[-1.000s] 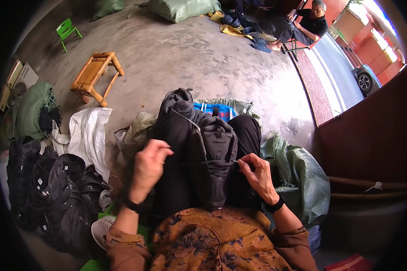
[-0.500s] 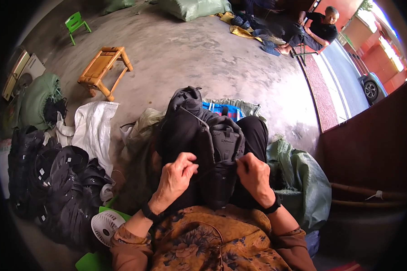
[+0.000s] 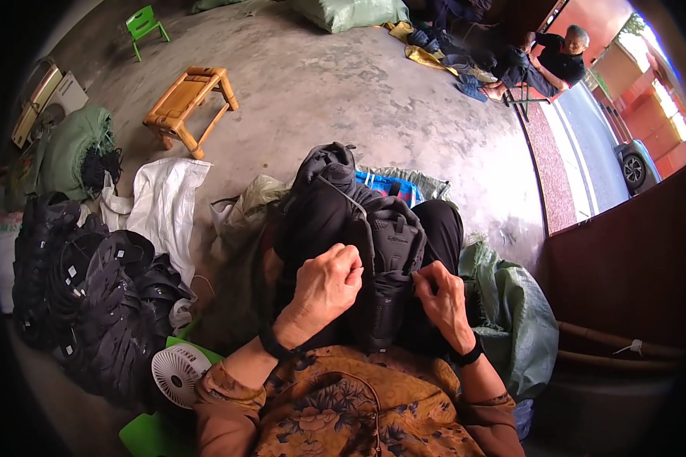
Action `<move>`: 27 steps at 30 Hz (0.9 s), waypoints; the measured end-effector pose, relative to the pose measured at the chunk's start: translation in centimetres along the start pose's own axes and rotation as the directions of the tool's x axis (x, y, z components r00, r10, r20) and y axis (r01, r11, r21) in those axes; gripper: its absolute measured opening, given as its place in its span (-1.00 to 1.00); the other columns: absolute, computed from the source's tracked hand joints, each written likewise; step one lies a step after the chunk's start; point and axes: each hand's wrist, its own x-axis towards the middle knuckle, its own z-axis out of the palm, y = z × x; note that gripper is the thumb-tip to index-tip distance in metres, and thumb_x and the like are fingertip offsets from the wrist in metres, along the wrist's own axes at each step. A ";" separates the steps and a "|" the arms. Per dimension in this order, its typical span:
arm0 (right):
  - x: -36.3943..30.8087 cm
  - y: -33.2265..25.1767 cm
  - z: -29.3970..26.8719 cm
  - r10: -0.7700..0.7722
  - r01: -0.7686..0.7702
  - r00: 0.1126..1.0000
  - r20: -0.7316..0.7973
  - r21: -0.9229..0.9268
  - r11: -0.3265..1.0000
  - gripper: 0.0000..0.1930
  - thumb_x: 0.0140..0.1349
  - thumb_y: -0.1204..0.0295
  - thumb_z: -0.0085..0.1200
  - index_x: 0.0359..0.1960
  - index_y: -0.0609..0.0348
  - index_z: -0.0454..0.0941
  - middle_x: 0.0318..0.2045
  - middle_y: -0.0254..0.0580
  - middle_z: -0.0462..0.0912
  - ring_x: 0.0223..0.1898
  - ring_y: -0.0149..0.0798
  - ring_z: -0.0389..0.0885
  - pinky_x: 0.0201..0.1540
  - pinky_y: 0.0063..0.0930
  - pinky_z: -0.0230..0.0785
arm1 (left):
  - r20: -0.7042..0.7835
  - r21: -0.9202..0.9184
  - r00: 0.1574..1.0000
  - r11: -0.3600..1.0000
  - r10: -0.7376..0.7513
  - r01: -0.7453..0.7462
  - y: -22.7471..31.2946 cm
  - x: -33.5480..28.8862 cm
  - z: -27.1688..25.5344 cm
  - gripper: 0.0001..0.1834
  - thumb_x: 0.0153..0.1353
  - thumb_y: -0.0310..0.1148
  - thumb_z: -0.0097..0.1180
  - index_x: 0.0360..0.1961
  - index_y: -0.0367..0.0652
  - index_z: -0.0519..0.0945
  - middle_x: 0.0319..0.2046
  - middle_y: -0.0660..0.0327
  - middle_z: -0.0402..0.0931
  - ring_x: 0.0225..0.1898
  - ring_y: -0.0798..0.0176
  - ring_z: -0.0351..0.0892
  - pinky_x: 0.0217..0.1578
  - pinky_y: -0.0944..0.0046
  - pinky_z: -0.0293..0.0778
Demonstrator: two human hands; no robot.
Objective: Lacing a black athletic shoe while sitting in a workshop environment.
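A black backpack (image 3: 343, 213) lies across my lap, its dark grey front panel toward me. My left hand (image 3: 326, 286) is closed in a fist on the black fabric at the backpack's left side. My right hand (image 3: 440, 298) pinches the lower right edge of the grey panel between thumb and fingers. Both wrists wear black bands. My sleeves and top are brown with a flower pattern.
A heap of black bags (image 3: 84, 297) lies at my left beside a white sack (image 3: 164, 206) and a small white fan (image 3: 177, 373). A wooden stool (image 3: 187, 99) stands farther off on the concrete floor. Green sacks (image 3: 511, 320) lie at my right. A seated person (image 3: 549, 61) is far back.
My left hand has moved from the open air at the left onto the backpack and closed on its fabric. The right hand stays on the grey panel.
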 end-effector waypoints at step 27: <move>8.1 -0.4 -3.9 -0.478 0.749 0.592 0.649 -0.222 0.625 -0.76 0.08 0.16 0.22 -0.53 0.00 0.54 -0.38 -0.32 0.42 -0.11 -0.20 0.37 -0.14 -0.25 0.24 | 0.424 0.286 0.723 0.677 0.546 -0.678 -0.1 4.2 -1.8 -0.83 0.03 -0.53 0.11 -0.32 -0.09 0.48 -0.36 0.27 0.39 -0.20 0.21 0.46 -0.29 0.25 0.47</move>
